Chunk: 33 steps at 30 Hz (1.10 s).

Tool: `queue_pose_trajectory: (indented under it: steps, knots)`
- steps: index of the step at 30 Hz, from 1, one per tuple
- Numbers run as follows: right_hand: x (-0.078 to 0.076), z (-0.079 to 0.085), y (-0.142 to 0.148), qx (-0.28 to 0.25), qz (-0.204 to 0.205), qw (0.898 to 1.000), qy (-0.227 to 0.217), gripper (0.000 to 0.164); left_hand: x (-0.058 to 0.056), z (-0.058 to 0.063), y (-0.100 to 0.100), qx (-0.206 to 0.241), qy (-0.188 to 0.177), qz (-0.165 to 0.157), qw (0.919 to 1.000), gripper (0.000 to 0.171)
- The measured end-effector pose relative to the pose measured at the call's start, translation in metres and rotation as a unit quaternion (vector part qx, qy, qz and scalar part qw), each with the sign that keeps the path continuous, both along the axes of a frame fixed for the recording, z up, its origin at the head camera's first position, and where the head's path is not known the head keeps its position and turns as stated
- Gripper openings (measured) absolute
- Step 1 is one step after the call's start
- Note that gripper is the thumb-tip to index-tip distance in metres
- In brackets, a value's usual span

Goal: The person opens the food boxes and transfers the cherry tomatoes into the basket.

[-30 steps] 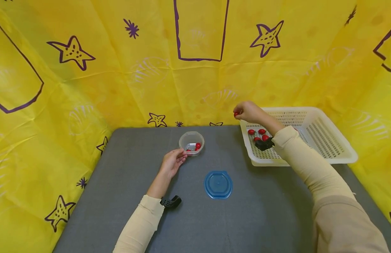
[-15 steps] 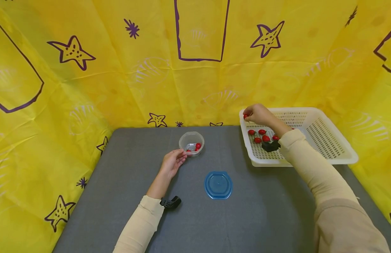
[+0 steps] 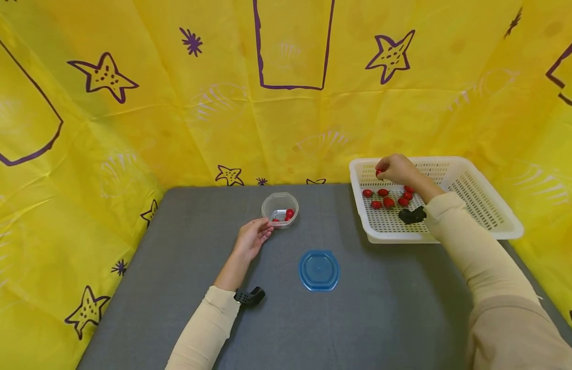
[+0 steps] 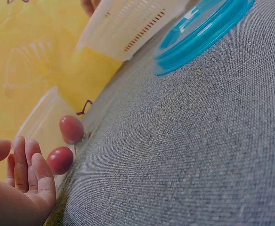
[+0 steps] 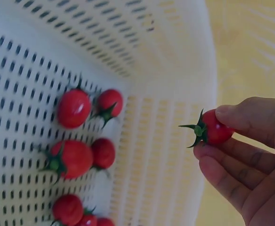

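Note:
In the right wrist view, my right hand (image 5: 255, 155) pinches a red cherry tomato (image 5: 217, 129) with a green calyx between thumb and fingertips. The head view places this hand over the back left part of a white perforated basket (image 3: 471, 180). Several more cherry tomatoes (image 3: 388, 203) lie on the basket floor below it. My left hand (image 3: 252, 239) holds the near left rim of a small clear plastic container (image 3: 281, 200). Inside the container are red cherry tomatoes (image 3: 289, 214), two of which show through its wall in the left wrist view.
A blue lid (image 3: 319, 271) lies flat on the grey tabletop (image 3: 360, 318), between the container and the front edge. Behind and at the sides hangs a yellow patterned cloth (image 3: 286, 128). The basket stands at the table's back right.
My right hand has moved rightward with the tomato, from beyond the basket's left rim to over its inside. More tomatoes in the basket are uncovered. The left hand and container stay put.

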State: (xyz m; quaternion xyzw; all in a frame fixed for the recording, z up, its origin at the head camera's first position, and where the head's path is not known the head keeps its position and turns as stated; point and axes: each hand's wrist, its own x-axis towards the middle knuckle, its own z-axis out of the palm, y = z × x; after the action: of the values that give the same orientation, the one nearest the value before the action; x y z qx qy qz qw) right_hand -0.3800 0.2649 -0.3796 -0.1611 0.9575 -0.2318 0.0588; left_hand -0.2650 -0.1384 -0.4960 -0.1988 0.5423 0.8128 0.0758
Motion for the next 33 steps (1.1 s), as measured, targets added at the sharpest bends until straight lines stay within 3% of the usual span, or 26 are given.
queue_pose_trajectory:
  steps: [9,22,33]
  knots:
    - [0.002,-0.013,0.026,0.014,-0.026,0.999,-0.015,0.025,0.001,-0.001,0.000,-0.002,-0.003,-0.001,1.0000,0.007]
    - [0.005,-0.024,0.058,0.051,-0.028,0.998,-0.026,0.022,0.000,-0.002,-0.001,0.005,-0.002,-0.001,1.0000,0.008]
    - [0.008,-0.039,0.090,0.108,-0.043,0.993,-0.037,0.023,0.000,-0.003,-0.002,-0.005,-0.010,-0.004,0.9999,0.006]
